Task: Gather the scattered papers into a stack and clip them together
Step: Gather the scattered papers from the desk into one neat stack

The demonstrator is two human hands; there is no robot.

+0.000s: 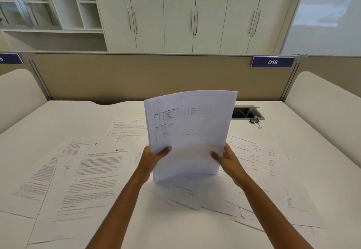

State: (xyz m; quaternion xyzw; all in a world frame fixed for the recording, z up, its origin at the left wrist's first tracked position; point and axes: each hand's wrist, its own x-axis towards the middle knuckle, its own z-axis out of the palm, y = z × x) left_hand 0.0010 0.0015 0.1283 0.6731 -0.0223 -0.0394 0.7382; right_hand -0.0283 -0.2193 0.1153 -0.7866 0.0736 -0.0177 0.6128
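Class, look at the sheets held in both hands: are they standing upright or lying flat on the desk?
Upright. The held sheets stand on their bottom edge, gripped at either side by left hand and right hand.

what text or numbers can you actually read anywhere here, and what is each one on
"016": white digits on the blue plate clipped to the desk divider's top edge.
"6": on the blue plate at the left edge, cut off by the frame.
Held stack of papers: a table and list lines, too blurred to read.
Sheets lying on the desk: headings and paragraphs, too blurred to read for sure.
Binder clip: no text visible.
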